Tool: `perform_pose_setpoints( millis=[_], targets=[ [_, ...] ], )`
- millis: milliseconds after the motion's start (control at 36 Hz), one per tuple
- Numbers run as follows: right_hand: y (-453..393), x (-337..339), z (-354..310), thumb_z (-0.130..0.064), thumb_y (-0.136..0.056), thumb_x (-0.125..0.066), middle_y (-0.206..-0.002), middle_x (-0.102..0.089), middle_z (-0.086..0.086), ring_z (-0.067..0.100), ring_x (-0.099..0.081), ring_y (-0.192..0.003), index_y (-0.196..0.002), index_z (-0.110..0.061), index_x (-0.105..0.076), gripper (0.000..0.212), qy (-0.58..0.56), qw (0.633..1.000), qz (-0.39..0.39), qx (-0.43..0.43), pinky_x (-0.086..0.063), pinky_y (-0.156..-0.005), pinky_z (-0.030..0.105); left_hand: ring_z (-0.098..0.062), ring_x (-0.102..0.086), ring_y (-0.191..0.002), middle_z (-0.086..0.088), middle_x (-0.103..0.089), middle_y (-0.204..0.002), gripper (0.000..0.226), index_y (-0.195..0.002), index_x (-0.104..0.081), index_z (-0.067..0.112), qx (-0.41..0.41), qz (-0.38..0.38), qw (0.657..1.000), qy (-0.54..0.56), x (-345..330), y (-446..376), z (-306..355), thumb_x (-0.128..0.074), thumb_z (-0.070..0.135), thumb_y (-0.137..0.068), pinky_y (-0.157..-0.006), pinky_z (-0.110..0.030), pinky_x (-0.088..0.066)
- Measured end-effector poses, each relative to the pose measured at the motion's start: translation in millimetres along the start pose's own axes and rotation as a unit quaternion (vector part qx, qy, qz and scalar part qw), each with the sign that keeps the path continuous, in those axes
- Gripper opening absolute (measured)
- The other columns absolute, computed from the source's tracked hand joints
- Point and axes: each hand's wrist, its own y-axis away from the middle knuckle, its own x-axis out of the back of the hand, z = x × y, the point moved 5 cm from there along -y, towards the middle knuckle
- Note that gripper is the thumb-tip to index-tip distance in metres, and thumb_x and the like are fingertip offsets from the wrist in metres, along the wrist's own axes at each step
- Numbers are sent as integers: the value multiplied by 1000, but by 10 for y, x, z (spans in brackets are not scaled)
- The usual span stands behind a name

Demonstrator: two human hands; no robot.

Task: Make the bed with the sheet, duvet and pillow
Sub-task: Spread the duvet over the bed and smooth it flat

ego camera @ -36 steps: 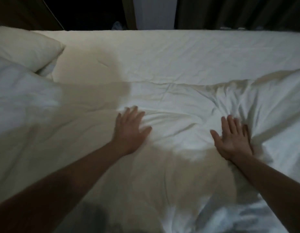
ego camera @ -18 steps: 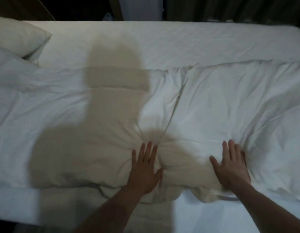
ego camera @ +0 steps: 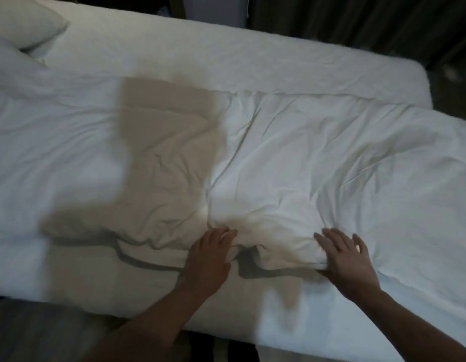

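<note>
Two hands are working the near edge of the white duvet (ego camera: 292, 158), low in the frame. The left hand (ego camera: 208, 257) is lying at lower center with fingers curling into a bunched fold of the duvet, gripping it. The right hand (ego camera: 346, 259) is sitting at lower right, fingers spread and mostly straight, palm pressing down on the duvet edge, thumb tucking under the fold; not clearly pinching. The duvet is lying crumpled across the middle of the frame, running from the left edge to the right edge, its near hem bunching up between the hands. The white sheet (ego camera: 200, 56) is showing bare along the top of the frame beyond the duvet and again in a strip at lower left below the hem. The pillow (ego camera: 23, 19) is sitting in the upper left corner, resting on the sheet. A dark shadow is falling over the center-left of the duvet. Dark curtains (ego camera: 357, 19) are hanging at upper right behind the bed.
</note>
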Motion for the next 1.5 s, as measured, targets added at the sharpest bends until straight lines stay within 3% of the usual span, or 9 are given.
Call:
perform_pose_setpoints(
  millis=[167,389,556,806,944,1028,1194,1333,1500],
  targets=[
    [-102,322,247,-37,-78,-48,-83,-65,4,32,-61,-76,-91,-16,-67,31,-125,989,79,13,-40,-66,33,-22,-52,-69,3,-48,-75,39,-66,-42,24,9,2,1000,4,105,-1,-61,-70,1,-52,-49,-28,-32],
    [188,-137,712,-25,-62,-86,-99,-61,-1,29,-63,-92,-100,-24,-66,43,-175,983,-50,8,-49,-67,34,-31,-62,-73,-4,-60,-87,24,-87,-55,21,183,27,981,57,-554,158,530,-60,19,-64,-55,-32,-45],
    [506,118,854,-41,-70,-71,-119,-55,2,20,-50,-106,-123,-19,-60,58,-290,955,32,52,-41,-89,27,-36,-57,-108,-19,-62,-109,40,-109,-64,2,511,144,776,340,-735,277,1561,-76,22,-77,-90,-38,-44],
    [876,281,1711,-26,-60,-89,-121,-56,8,32,-55,-107,-123,-14,-62,70,-216,970,83,-80,-48,-89,42,-22,-68,-102,-1,-70,-117,64,-121,-62,24,490,7,483,726,-920,-329,2651,-85,49,-67,-79,-35,-58],
    [1020,-9,2064,-51,-45,-88,-132,-53,6,32,-53,-118,-135,-22,-51,101,-54,989,-78,-118,-46,-90,48,-25,-60,-85,-20,-63,-119,48,-126,-53,-4,555,48,491,670,-883,-369,2735,-70,14,-84,-59,-24,-47],
    [1019,-145,2226,-29,-60,-79,-116,-63,4,31,-62,-103,-117,-21,-64,59,-18,994,-59,-88,-49,-79,43,-24,-57,-56,-14,-60,-78,12,-84,-55,-1,523,30,438,731,-837,-382,2711,-43,-1,-88,-36,-18,-43],
    [1112,93,2457,-4,-63,-73,-96,-70,6,33,-66,-87,-98,-15,-71,36,-74,994,-22,-72,-52,-60,35,-23,-62,-68,-8,-64,-75,28,-66,-58,8,454,69,350,816,-800,-404,2644,-35,-3,-79,-59,-22,-52],
    [1378,169,2767,-15,-57,-62,-83,-62,-4,25,-64,-77,-85,-24,-66,29,-28,999,-10,-31,-46,-47,29,-27,-69,-97,-9,-74,-110,62,-119,-69,16,479,73,405,775,-1006,-320,3021,-74,50,-67,-76,-35,-55],
    [1561,-71,3124,-28,-74,-61,-104,-62,-9,22,-61,-96,-109,-34,-66,36,-59,989,-135,-24,-50,-67,33,-13,-58,-120,16,-60,-131,64,-118,-57,42,431,91,501,745,-1208,-462,3763,-80,68,-63,-110,-39,-42]
  ],
)
